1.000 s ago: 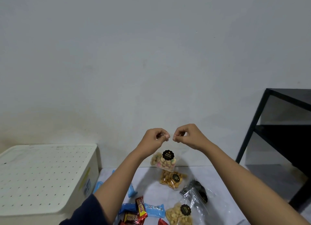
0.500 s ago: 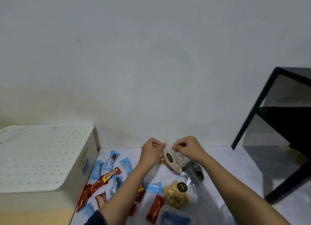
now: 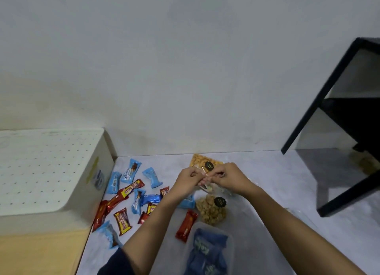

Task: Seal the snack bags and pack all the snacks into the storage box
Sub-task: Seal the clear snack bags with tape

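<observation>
My left hand [image 3: 187,180] and my right hand [image 3: 225,178] pinch the top edge of a clear snack bag [image 3: 208,187] just above the table, thumbs close together. Most of that bag is hidden behind my hands. A bag of orange crackers [image 3: 200,161] with a black sticker lies behind them. Another clear bag of pale round snacks [image 3: 211,211] lies in front. Several red and blue wrapped snacks [image 3: 131,194] are scattered to the left. The white storage box [image 3: 47,171] with its dotted lid on stands at the far left.
A clear plastic container [image 3: 209,252] holding blue packets sits near the front between my arms. A black metal shelf frame [image 3: 337,114] stands at the right on the grey surface [image 3: 267,192]. A wooden surface [image 3: 41,252] shows at the lower left. The wall is close behind.
My hands have come down from chest height to just above the table with the bag. The view has tilted down, and more wrapped snacks and the container now show.
</observation>
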Motion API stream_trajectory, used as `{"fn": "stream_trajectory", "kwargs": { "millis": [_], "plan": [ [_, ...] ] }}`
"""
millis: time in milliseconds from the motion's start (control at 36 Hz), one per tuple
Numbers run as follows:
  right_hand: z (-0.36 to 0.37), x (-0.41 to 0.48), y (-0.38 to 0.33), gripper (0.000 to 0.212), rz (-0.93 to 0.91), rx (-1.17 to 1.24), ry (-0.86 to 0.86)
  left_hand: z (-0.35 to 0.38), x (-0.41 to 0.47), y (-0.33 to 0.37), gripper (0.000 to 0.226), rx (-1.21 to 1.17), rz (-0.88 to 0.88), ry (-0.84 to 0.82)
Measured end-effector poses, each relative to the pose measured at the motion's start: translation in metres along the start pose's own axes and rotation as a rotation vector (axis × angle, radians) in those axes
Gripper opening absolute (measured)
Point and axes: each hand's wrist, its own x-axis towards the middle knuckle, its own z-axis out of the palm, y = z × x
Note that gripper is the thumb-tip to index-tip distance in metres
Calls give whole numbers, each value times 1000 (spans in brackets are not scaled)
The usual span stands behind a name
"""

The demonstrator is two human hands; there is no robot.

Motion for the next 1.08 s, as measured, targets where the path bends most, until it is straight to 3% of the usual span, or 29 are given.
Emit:
{"fn": "stream_trajectory", "kwargs": {
  "millis": [250,417,1083],
  "plan": [
    [-2,-1,0,10,-13,139,-25,-3,6,4,25,-51,4,-39],
    [-2,0,3,8,61,245,-23,-6,5,1,15,-111,12,-106],
    [-2,-5,13,10,174,547,-50,7,6,1,21,-79,45,-175]
  ]
}}
